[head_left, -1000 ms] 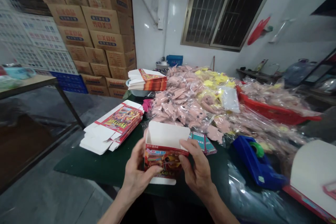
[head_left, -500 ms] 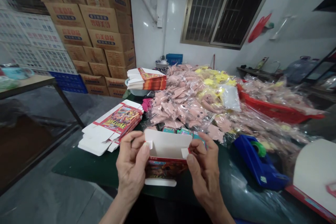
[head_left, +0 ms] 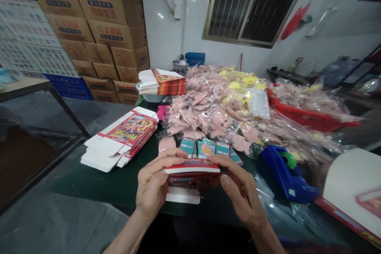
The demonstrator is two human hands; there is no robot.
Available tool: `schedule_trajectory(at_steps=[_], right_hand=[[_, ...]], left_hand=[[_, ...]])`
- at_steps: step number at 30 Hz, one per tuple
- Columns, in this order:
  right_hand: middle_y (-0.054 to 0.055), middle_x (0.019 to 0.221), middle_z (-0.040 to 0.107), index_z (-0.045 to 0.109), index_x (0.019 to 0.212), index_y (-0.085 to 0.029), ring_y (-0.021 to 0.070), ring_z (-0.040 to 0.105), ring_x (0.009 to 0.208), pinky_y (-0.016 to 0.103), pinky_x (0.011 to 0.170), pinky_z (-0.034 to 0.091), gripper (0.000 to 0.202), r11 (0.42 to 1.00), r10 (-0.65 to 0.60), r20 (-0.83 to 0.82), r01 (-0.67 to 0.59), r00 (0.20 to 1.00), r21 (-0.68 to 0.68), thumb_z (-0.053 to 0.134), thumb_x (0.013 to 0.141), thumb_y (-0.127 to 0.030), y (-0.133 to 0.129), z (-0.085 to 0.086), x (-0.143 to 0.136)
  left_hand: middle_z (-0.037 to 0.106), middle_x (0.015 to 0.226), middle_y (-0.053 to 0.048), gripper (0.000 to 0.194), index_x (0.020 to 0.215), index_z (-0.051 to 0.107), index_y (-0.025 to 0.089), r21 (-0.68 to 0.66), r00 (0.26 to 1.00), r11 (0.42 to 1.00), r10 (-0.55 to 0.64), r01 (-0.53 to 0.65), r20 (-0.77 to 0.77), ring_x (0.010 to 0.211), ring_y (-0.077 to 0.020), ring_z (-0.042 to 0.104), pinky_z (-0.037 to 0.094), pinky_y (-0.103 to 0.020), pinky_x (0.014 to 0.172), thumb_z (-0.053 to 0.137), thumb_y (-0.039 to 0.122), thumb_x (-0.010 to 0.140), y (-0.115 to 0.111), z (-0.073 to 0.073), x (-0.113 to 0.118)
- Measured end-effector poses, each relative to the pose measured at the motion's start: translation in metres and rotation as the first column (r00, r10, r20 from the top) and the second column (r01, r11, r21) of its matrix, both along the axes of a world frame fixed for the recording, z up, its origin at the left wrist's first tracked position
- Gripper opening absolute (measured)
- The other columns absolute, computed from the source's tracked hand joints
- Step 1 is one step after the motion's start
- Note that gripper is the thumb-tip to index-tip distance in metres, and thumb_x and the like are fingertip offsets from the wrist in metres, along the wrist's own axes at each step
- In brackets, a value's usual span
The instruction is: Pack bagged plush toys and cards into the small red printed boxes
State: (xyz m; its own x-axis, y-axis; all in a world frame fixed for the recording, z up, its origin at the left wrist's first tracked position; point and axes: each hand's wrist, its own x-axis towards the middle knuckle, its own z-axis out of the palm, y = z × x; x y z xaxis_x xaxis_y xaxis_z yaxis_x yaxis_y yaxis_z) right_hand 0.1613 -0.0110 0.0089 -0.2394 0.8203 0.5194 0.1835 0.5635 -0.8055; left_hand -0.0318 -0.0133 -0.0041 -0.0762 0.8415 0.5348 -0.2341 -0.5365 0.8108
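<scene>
the left hand [head_left: 152,180] curls its fingers round the left end of a red box [head_left: 192,179]; the right hand [head_left: 240,191] touches its flap [head_left: 192,166], grip hard to tell. the box lies between both, left closer, long axis side to side, flap edge toward the person, cards [head_left: 206,149] just beyond.

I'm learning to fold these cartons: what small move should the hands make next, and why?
Probably tuck the front lip of the top flap into the red carton: the flap lies folded over, but its lip juts out in front, and the left hand and right hand both touch the flap.
</scene>
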Motion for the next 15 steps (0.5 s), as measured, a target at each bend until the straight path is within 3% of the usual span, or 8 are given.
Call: schedule_trajectory(at_steps=[4, 7, 9, 12, 15], right_hand=[[0.002, 0.092, 0.065, 0.064, 0.096, -0.024, 0.0144, 0.062, 0.079, 0.020, 0.057, 0.047, 0.015, 0.998, -0.049, -0.012, 0.049, 0.999, -0.036, 0.055, 0.087, -0.031, -0.002, 0.009, 0.000], [-0.001, 0.083, 0.065, 0.064, 0.094, -0.024, 0.0107, 0.059, 0.068, 0.018, 0.053, 0.044, 0.012, 0.997, -0.057, 0.061, 0.060, 0.997, -0.052, 0.055, 0.087, -0.030, -0.004, 0.016, 0.000], [-0.001, 0.081, 0.065, 0.062, 0.097, -0.025, 0.0097, 0.058, 0.064, 0.018, 0.050, 0.043, 0.014, 0.998, -0.047, 0.108, 0.052, 0.993, -0.041, 0.053, 0.088, -0.029, -0.006, 0.018, 0.002], [0.001, 0.089, 0.064, 0.058, 0.109, -0.024, 0.0089, 0.057, 0.063, 0.017, 0.047, 0.042, 0.021, 0.999, -0.031, 0.166, 0.035, 0.986, -0.017, 0.052, 0.089, -0.026, -0.010, 0.019, 0.005], [0.003, 0.099, 0.063, 0.056, 0.112, -0.023, 0.0098, 0.059, 0.071, 0.017, 0.051, 0.044, 0.024, 0.998, -0.020, 0.197, 0.008, 0.980, 0.063, 0.052, 0.089, -0.021, -0.012, 0.018, 0.005]], left_hand=[[0.064, 0.105, -0.013, 0.033, 0.094, 0.071, 0.016, -0.001, 0.993, 0.996, -0.091, 0.091, -0.069, 0.102, -0.0284, 0.058, 0.051, -0.038, 0.082, 0.049, 0.039, 0.085, -0.004, 0.008, -0.007], [0.067, 0.098, -0.007, 0.015, 0.089, 0.069, 0.020, -0.023, 0.973, 0.999, -0.030, 0.026, -0.228, 0.098, -0.0206, 0.061, 0.050, -0.029, 0.083, 0.057, 0.027, 0.084, -0.011, 0.019, -0.009], [0.068, 0.097, -0.003, 0.013, 0.094, 0.067, 0.022, -0.055, 0.951, 0.998, -0.023, 0.006, -0.309, 0.094, -0.0161, 0.063, 0.050, -0.022, 0.081, 0.060, 0.020, 0.083, -0.015, 0.026, -0.010], [0.067, 0.100, -0.002, 0.024, 0.105, 0.062, 0.025, -0.112, 0.936, 0.993, -0.072, 0.035, -0.344, 0.088, -0.0127, 0.065, 0.051, -0.018, 0.075, 0.060, 0.018, 0.082, -0.018, 0.031, -0.012], [0.066, 0.103, -0.003, 0.020, 0.099, 0.065, 0.023, -0.107, 0.943, 0.994, -0.069, 0.035, -0.326, 0.094, -0.0143, 0.063, 0.051, -0.020, 0.080, 0.062, 0.017, 0.081, -0.015, 0.027, -0.014]])
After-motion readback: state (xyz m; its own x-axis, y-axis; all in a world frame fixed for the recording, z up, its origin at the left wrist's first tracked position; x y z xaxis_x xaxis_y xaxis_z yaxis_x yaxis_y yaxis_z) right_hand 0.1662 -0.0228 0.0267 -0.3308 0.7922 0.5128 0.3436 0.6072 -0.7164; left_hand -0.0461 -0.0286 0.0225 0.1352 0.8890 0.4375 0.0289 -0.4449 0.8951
